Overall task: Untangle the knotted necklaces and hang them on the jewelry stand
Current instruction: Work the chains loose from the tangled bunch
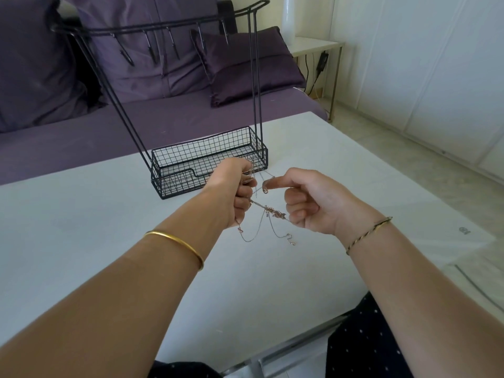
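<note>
At frame centre, the left hand (236, 193) curls around thin knotted silver-and-rose-gold necklace chains (268, 214) before the black wire jewelry stand (210, 162); the right hand (308, 203), fingers curled, seemingly pinches their other end above the white table (81, 214).

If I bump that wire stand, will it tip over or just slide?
Probably light, since the stand is thin wire. It might tip, being tall over a narrow base. On the smooth table it may slide first.

The thin necklaces (274, 214) hang knotted in midair, clasp ends dangling. Just behind, the black wire jewelry stand (210, 159) stands upright.
</note>
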A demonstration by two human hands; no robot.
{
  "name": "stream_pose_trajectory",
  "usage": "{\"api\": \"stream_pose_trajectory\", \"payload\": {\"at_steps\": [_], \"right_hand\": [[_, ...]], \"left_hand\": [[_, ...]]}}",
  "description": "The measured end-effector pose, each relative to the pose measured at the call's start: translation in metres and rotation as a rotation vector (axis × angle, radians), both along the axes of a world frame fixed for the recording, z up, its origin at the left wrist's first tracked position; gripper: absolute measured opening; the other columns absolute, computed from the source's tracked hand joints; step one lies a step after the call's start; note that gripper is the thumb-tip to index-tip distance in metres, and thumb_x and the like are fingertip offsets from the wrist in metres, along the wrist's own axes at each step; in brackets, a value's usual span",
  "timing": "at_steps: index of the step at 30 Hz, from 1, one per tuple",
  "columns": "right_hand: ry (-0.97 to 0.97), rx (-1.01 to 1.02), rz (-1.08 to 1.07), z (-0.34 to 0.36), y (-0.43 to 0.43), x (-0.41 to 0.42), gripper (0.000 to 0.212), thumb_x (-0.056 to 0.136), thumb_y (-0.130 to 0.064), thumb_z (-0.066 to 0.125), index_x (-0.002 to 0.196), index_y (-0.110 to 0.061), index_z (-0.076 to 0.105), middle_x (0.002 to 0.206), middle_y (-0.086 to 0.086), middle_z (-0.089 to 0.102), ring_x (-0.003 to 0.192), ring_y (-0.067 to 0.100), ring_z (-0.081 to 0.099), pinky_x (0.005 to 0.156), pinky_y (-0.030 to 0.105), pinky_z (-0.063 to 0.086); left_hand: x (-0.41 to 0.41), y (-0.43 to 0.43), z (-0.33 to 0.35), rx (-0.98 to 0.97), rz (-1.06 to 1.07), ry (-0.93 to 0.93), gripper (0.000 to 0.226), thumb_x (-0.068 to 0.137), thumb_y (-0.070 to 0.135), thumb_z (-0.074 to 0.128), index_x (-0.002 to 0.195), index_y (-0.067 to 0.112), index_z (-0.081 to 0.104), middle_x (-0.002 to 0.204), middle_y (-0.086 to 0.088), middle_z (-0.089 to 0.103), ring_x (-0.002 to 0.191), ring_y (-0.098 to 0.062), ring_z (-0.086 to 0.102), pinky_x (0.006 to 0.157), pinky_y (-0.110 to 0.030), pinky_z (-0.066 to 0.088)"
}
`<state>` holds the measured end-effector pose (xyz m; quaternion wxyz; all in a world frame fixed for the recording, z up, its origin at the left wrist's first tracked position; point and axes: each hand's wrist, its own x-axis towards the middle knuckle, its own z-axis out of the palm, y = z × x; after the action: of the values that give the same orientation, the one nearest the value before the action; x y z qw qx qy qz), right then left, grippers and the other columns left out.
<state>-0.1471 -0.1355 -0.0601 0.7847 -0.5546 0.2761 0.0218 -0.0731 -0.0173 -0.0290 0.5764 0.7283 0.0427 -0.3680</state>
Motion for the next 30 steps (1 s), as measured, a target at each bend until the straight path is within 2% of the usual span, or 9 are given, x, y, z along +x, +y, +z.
{"api": "stream_pose_trajectory", "payload": {"at_steps": [6, 11, 16, 26, 30], "right_hand": [[0.02, -0.093, 0.047, -0.0019, 0.002, 0.0008, 0.01, 0.087, -0.011, 0.06, 0.084, -0.02, 0.057, 0.045, -0.009, 0.02, 0.039, 0.008, 0.016, 0.036, 0.017, 0.02], [-0.002, -0.113, 0.081, -0.0046, 0.005, 0.0, 0.011, 0.091, -0.012, 0.062, 0.089, -0.023, 0.061, 0.046, -0.009, 0.023, 0.038, 0.007, 0.017, 0.035, 0.016, 0.021], [-0.01, -0.194, 0.093, -0.0065, 0.01, 0.0012, 0.01, 0.091, -0.016, 0.063, 0.083, -0.02, 0.059, 0.042, -0.01, 0.026, 0.036, 0.007, 0.018, 0.034, 0.016, 0.024], [-0.108, -0.173, -0.12, -0.0084, 0.0077, 0.0029, 0.009, 0.092, -0.014, 0.06, 0.084, -0.019, 0.062, 0.039, -0.011, 0.028, 0.035, 0.007, 0.022, 0.035, 0.016, 0.027], [-0.152, -0.205, -0.169, -0.0083, 0.0082, 0.0039, 0.003, 0.091, -0.018, 0.063, 0.093, -0.02, 0.064, 0.038, -0.014, 0.032, 0.032, 0.005, 0.026, 0.035, 0.016, 0.029]], "left_hand": [[-0.0018, -0.0004, -0.0001, 0.003, -0.023, 0.006, 0.032, 0.092, 0.035, 0.047, 0.066, 0.016, 0.046, 0.047, 0.008, 0.028, 0.034, -0.007, 0.018, 0.035, -0.012, 0.014], [-0.0029, 0.0002, -0.0004, 0.013, -0.029, -0.002, 0.032, 0.091, 0.036, 0.048, 0.066, 0.016, 0.047, 0.048, 0.008, 0.03, 0.035, -0.007, 0.02, 0.035, -0.012, 0.016], [-0.003, 0.0007, -0.0006, 0.025, -0.042, -0.008, 0.031, 0.09, 0.037, 0.048, 0.066, 0.017, 0.048, 0.049, 0.008, 0.029, 0.037, -0.008, 0.019, 0.038, -0.013, 0.015], [-0.0018, 0.0009, 0.0, 0.024, -0.034, -0.012, 0.03, 0.092, 0.034, 0.047, 0.069, 0.014, 0.048, 0.046, 0.008, 0.027, 0.033, -0.007, 0.019, 0.034, -0.011, 0.015], [-0.0012, 0.0027, 0.0004, 0.028, -0.029, -0.016, 0.03, 0.091, 0.033, 0.047, 0.069, 0.014, 0.049, 0.046, 0.008, 0.027, 0.033, -0.007, 0.019, 0.033, -0.011, 0.015]]}}
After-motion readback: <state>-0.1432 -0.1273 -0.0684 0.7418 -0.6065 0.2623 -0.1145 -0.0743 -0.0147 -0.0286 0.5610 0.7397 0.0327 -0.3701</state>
